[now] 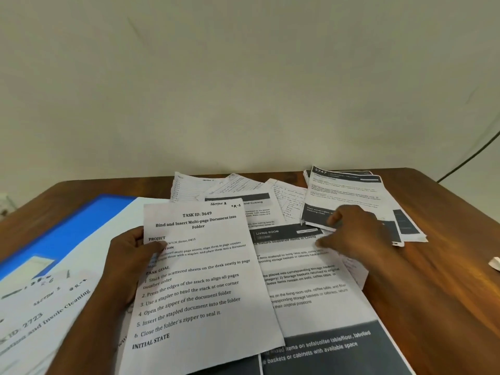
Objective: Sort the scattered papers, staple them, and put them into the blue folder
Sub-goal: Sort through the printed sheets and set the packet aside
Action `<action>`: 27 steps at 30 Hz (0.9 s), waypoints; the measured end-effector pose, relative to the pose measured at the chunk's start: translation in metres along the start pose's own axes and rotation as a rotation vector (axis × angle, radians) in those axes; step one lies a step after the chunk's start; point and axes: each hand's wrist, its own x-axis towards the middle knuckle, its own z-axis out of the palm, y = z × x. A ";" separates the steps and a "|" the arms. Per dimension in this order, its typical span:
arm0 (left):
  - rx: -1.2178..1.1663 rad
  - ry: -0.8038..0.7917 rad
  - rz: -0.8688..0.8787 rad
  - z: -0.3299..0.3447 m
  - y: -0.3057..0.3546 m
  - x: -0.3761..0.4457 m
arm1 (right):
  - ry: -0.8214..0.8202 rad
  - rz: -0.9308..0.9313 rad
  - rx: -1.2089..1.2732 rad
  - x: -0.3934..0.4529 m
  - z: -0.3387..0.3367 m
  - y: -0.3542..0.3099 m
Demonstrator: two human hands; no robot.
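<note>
My left hand point(130, 263) grips the left edge of a printed sheet headed "TASK ID: 3649" point(203, 282), with the thumb on top, holding it slightly raised over the other papers. My right hand point(351, 234) reaches across the scattered papers, its blurred fingers touching the lower edge of a small stack with dark bands point(349, 201) at the back right. A "LIVING ROOM" sheet point(311, 288) lies under both. Handwritten sheets point(230, 185) lie at the back. The blue folder point(70, 231) lies at the left, partly covered by a white sheet point(40, 307).
The wooden table point(443, 280) shows bare wood along its right side. A small white object point(495, 262) sits at the right edge of view. A dark cable point(470, 155) runs down the wall at the back right. A plain wall stands behind the table.
</note>
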 end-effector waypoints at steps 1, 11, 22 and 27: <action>0.003 0.005 0.002 -0.001 -0.001 0.000 | 0.028 -0.032 0.028 0.002 0.004 -0.009; -0.055 0.015 -0.013 0.000 -0.005 0.004 | -0.070 -0.052 0.332 0.036 0.046 -0.072; -0.074 0.028 -0.020 0.000 -0.007 0.007 | 0.017 0.001 0.444 0.044 0.064 -0.067; -0.078 0.027 -0.030 0.000 -0.006 0.006 | -0.005 0.034 0.527 0.042 0.061 -0.056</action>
